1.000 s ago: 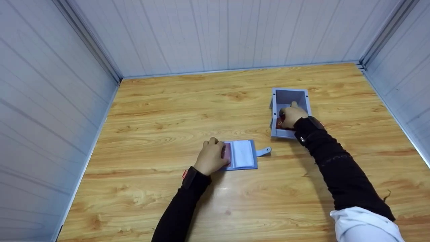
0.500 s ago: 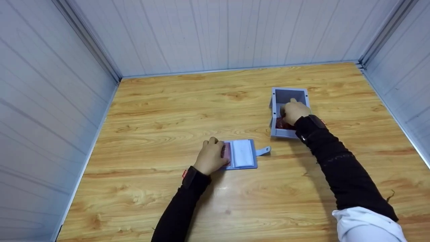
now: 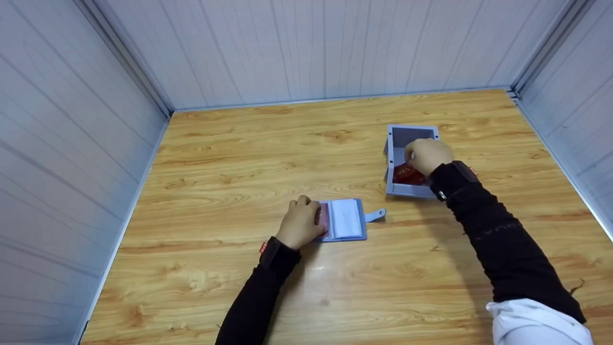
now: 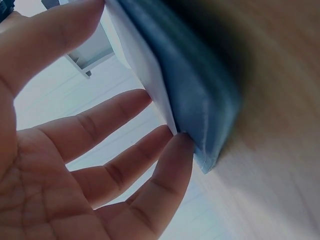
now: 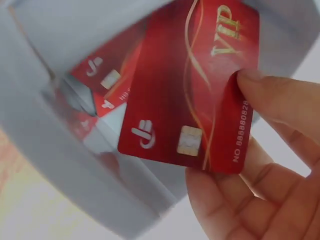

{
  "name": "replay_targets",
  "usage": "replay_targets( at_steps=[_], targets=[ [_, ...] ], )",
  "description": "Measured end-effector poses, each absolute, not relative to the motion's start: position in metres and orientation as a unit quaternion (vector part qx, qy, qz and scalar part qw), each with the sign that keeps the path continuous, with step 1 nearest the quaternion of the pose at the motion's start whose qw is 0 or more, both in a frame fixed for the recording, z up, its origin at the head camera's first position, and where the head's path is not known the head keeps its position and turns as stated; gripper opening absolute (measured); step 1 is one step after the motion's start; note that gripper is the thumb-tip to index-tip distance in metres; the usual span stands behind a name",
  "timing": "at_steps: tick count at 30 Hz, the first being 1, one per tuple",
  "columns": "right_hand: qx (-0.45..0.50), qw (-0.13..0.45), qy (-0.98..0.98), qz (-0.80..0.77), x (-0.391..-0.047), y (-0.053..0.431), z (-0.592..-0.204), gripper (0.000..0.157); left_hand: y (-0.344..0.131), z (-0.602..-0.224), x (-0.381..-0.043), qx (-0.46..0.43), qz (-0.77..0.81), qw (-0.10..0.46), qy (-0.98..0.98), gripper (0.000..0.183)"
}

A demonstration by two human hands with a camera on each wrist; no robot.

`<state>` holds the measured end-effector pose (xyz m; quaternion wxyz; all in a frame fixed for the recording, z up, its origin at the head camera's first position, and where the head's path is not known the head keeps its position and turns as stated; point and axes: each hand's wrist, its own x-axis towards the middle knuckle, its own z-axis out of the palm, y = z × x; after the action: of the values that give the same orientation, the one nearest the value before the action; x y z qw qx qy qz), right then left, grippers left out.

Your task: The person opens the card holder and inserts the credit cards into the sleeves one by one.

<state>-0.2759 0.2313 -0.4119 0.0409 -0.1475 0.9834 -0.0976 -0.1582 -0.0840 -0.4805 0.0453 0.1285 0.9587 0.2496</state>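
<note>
An open light-blue card holder (image 3: 346,219) lies on the table with its snap strap (image 3: 375,215) pointing right. My left hand (image 3: 300,223) holds its left side, where a reddish card (image 3: 323,220) shows in the sleeve. Fingertips and thumb touch the holder's edges (image 4: 192,95) in the left wrist view. Over the grey box (image 3: 411,190), my right hand (image 3: 429,155) pinches a red VIP card (image 5: 185,95) between thumb and fingers. More red cards (image 5: 102,75) lie in the box beneath it, partly hidden by the held card.
The grey box stands on the wood-grain table (image 3: 239,163) at the right, back from the holder. Pale panel walls (image 3: 306,48) enclose the table at the back, left and right.
My right hand has lifted and shifted slightly right within the box area, with a red card now in its fingers. The left hand and card holder have stayed in place.
</note>
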Motion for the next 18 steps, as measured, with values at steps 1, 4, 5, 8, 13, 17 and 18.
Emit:
replay_targets(
  at_steps=[1,4,5,8,13,17,18],
  targets=[
    [-0.147,0.034,0.984,-0.098,-0.274,0.232,-0.409,0.013,-0.084,-0.48,-0.158,0.128,0.249,0.047,0.959,0.049],
    [-0.146,0.018,0.984,-0.103,-0.27,0.235,-0.403,0.015,-0.084,-0.48,-0.158,0.129,0.247,0.049,0.959,0.049],
    [-0.144,0.017,0.984,-0.105,-0.269,0.235,-0.401,0.016,-0.084,-0.48,-0.158,0.129,0.247,0.049,0.959,0.049],
    [-0.132,0.021,0.984,-0.116,-0.264,0.237,-0.393,0.017,-0.084,-0.479,-0.159,0.129,0.245,0.048,0.96,0.049],
    [-0.109,0.018,0.982,-0.153,-0.258,0.239,-0.381,0.017,-0.084,-0.48,-0.158,0.129,0.245,0.041,0.96,0.05],
    [-0.091,-0.002,0.976,-0.196,-0.255,0.24,-0.375,0.018,-0.084,-0.48,-0.157,0.132,0.244,0.034,0.96,0.048],
    [-0.089,-0.007,0.974,-0.208,-0.254,0.239,-0.374,0.019,-0.084,-0.48,-0.157,0.132,0.244,0.033,0.96,0.047]
  ],
)
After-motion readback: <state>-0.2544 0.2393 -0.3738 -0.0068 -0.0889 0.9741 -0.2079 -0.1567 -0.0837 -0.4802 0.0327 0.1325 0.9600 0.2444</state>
